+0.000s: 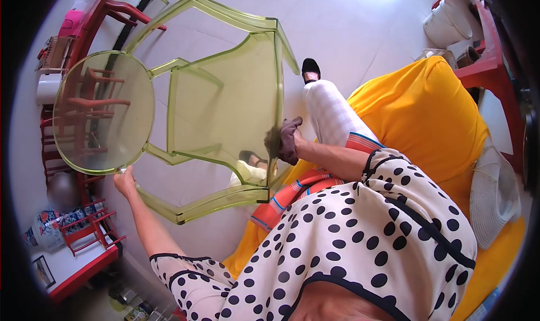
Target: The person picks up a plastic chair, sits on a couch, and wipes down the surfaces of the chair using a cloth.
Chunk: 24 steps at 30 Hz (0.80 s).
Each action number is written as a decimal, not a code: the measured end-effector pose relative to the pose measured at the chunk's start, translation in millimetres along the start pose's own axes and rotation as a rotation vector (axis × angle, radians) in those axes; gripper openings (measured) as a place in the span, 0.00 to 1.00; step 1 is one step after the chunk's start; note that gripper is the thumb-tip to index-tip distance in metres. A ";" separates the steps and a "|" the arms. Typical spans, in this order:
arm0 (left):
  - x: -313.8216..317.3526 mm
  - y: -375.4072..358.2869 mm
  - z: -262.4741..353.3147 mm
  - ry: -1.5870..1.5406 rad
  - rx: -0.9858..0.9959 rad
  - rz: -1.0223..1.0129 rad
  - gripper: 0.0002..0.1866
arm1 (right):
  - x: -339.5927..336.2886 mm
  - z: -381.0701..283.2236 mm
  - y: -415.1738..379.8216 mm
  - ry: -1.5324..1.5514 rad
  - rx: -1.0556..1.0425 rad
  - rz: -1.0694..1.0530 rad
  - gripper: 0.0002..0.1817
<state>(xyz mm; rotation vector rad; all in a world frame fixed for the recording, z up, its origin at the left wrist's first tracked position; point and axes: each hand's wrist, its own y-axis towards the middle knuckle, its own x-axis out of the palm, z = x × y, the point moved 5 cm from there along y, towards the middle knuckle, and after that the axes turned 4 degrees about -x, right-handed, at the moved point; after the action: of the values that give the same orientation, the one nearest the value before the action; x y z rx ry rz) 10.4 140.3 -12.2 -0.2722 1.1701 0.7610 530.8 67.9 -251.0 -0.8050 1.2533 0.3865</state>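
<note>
A see-through yellow-green plastic chair [225,96] lies tipped in front of me, its round back [104,113] to the left and its legs to the top and bottom. My left hand [125,180] grips the lower rim of the round back. A dark brownish cloth [289,140] is in my right hand [299,143], pressed against the seat edge at the right; the cloth hides most of those fingers. An orange striped cloth [306,187] lies over my lap, just below the right hand.
Yellow fabric [422,107] covers the seat beside me, with a pale woven hat [495,194] on it. A white bucket [447,24] stands at the upper right near red furniture [486,68]. Red chairs and a red-edged table [84,267] are at the left.
</note>
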 end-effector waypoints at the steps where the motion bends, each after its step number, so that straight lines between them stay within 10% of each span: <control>1: 1.5 1.7 -2.8 -0.003 -0.012 0.001 0.14 | 0.8 3.6 -2.0 0.049 0.020 0.007 0.24; 3: 5.1 4.7 -9.7 -0.003 -0.036 0.000 0.17 | 4.0 12.5 -4.6 0.324 0.139 0.022 0.23; 6: 1.2 -8.4 2.6 0.003 -0.061 -0.018 0.19 | 41.4 14.0 -17.2 2.024 0.719 0.123 0.22; 8: 7.4 0.4 -8.7 0.015 -0.044 0.016 0.21 | 42.0 1.1 -22.0 2.489 0.994 0.216 0.23; 13: 13.2 0.0 -12.6 -0.020 -0.068 0.021 0.25 | 9.8 5.8 -49.8 2.211 1.161 0.293 0.17; 19: -3.2 -31.6 22.8 0.022 -0.033 0.075 0.26 | -60.5 30.4 -80.9 2.095 0.596 0.669 0.17; 24: -5.0 -36.7 23.7 0.034 -0.071 0.099 0.26 | -96.2 62.5 -76.4 1.245 0.354 0.928 0.27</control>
<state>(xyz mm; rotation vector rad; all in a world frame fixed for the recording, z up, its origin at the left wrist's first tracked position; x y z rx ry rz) 51.1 125.1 -5.2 -0.2887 1.1975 0.8889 595.9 76.9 -129.8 -0.0058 2.7752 0.3638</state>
